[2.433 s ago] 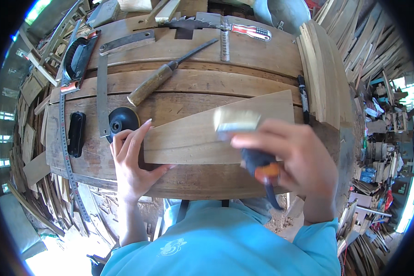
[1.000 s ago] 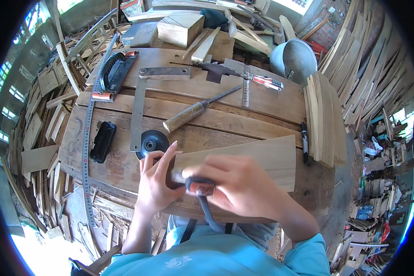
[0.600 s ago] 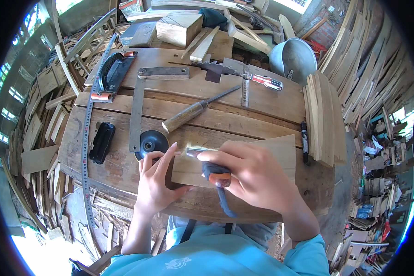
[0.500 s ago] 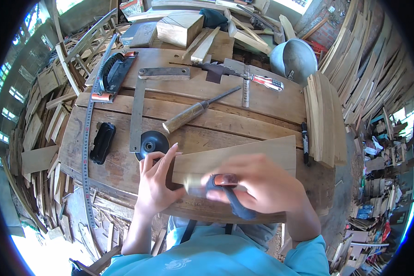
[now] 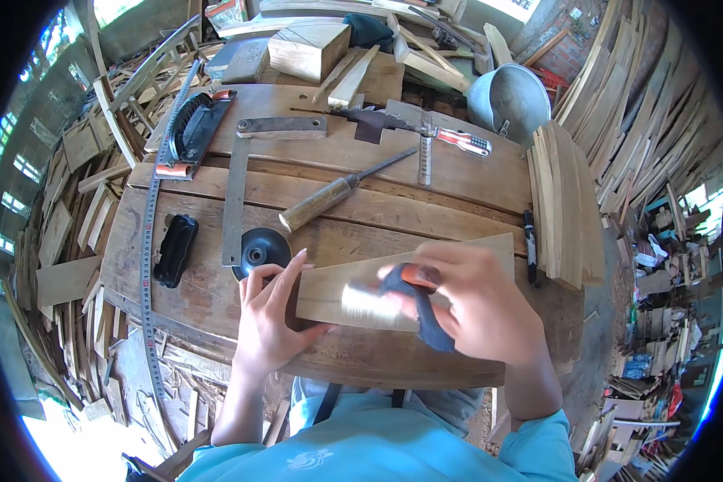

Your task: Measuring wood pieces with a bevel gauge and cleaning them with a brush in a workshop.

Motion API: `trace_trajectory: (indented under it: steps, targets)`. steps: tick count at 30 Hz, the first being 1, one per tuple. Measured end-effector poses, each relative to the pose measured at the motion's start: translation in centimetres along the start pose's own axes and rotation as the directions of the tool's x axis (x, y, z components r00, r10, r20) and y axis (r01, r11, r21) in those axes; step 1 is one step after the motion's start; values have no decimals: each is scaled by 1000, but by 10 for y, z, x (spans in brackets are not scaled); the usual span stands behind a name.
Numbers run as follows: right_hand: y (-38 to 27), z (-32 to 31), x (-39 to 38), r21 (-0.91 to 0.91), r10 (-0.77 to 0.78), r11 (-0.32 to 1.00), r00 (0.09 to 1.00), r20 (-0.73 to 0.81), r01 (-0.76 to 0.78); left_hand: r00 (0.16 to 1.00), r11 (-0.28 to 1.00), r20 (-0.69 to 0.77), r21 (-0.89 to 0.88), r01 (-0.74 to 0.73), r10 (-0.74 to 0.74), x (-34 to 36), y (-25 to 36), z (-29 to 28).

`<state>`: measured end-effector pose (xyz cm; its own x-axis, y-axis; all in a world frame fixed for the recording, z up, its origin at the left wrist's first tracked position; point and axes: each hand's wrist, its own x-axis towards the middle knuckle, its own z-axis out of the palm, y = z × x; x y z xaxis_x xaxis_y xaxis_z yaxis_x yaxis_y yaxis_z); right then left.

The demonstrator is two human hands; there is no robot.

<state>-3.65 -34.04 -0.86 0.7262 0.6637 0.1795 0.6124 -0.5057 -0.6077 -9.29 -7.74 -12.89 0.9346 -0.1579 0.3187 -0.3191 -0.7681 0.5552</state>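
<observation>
A pale tapered wooden board (image 5: 478, 261) lies flat near the table's front edge. Spread around its narrow left end, my left hand (image 5: 269, 321) has its thumb along the near corner and its fingers by the far corner. My right hand (image 5: 478, 301) is closed around a brush (image 5: 369, 308) with pale bristles and an orange and dark handle. Those bristles are over the board's surface and smeared by motion; contact is hard to tell. Just beyond my left fingers sits a round black disc-shaped piece (image 5: 257, 253).
Beyond the board lie a wooden-handled chisel (image 5: 321, 201), a square (image 5: 234, 201) and a screwdriver (image 5: 462, 143). A sanding block (image 5: 197, 132), steel ruler (image 5: 148, 265) and black tray (image 5: 175, 251) are left. A marker (image 5: 530, 249), stacked boards (image 5: 562, 209) and a bucket (image 5: 510, 100) stand right.
My right hand has moved the brush up and to the right, from the board's near left corner to farther over its surface. My left hand keeps its place at the narrow end.
</observation>
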Motion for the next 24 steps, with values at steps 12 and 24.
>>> trace_trajectory:
  steps: [12,24]
  targets:
    - [9,-4,-2,143,-46,989,996,72,36,1000,1000,-3,1,-5,5,-1,-3,2]
    - [10,-5,-23,131,-42,991,974,222,13,1000,1000,3,-1,1,-1,0,-2,2]
